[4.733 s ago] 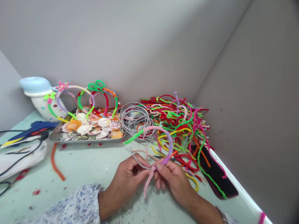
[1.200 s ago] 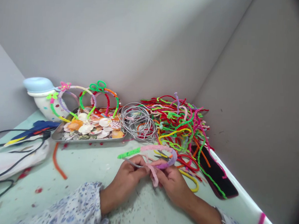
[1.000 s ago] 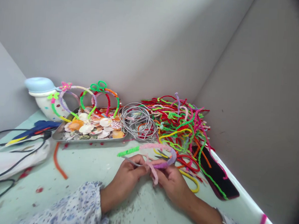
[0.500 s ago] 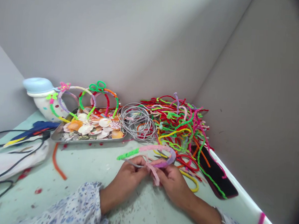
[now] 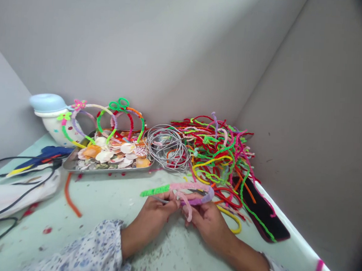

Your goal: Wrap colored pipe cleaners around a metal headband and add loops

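Both hands meet low in the middle of the pale green table. My left hand (image 5: 154,215) pinches the bare grey end of a headband (image 5: 184,189) wrapped in green, pink and purple pipe cleaner. My right hand (image 5: 208,221) is closed on the wrapped purple part and on a loose pink pipe cleaner (image 5: 187,207) that hangs down between the two hands. The headband lies nearly flat above my fingers, its green end pointing left.
A heap of coloured pipe cleaners (image 5: 219,154) lies behind my right hand, beside a bundle of grey headbands (image 5: 166,147). A metal tray (image 5: 75,166) holds shells, with finished headbands (image 5: 121,115) standing behind. A blue glue gun (image 5: 45,153), cables and a black phone (image 5: 260,208) lie nearby.
The headband has tipped from standing arched to lying almost flat over my fingers. The loose pink pipe cleaner end has become shorter and sits closer to the band.
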Available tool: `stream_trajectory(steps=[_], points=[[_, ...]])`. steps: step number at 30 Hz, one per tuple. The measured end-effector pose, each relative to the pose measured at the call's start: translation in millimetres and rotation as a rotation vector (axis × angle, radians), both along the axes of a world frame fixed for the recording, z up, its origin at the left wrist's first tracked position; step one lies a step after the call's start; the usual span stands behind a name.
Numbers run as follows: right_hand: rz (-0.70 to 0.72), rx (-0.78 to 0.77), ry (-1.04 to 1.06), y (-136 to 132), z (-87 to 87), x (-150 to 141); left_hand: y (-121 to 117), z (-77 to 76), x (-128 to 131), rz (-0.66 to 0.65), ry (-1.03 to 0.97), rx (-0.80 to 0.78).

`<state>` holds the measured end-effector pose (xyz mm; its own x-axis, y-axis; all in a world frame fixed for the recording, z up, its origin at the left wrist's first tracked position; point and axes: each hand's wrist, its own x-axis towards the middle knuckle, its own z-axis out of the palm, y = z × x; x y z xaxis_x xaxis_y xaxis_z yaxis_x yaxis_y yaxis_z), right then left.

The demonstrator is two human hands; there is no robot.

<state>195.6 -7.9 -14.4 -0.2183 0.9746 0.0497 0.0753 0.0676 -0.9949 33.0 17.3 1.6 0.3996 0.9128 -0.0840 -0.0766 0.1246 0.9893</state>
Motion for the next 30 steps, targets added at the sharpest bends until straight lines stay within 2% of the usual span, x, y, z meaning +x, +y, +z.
stream_trajectory(steps=[9,13,17,24,30], points=[[-0.106,-0.100,0.006,2.9,-8.8,2.7,0.6,2.0,0.8,-0.017,0.076,0.043],[-0.085,-0.099,-0.019,2.7,-4.2,1.6,0.4,-1.8,-0.6,-0.037,0.066,0.069],[-0.058,-0.087,-0.004,0.6,-0.9,0.8,0.6,-2.8,-1.3,0.006,0.059,0.033],[-0.044,-0.107,-0.003,0.3,-3.3,2.3,2.0,-3.4,-0.9,0.024,0.055,-0.014],[-0.072,-0.100,0.006,1.5,-6.6,3.8,2.1,-4.2,-0.1,0.015,0.046,0.018]])
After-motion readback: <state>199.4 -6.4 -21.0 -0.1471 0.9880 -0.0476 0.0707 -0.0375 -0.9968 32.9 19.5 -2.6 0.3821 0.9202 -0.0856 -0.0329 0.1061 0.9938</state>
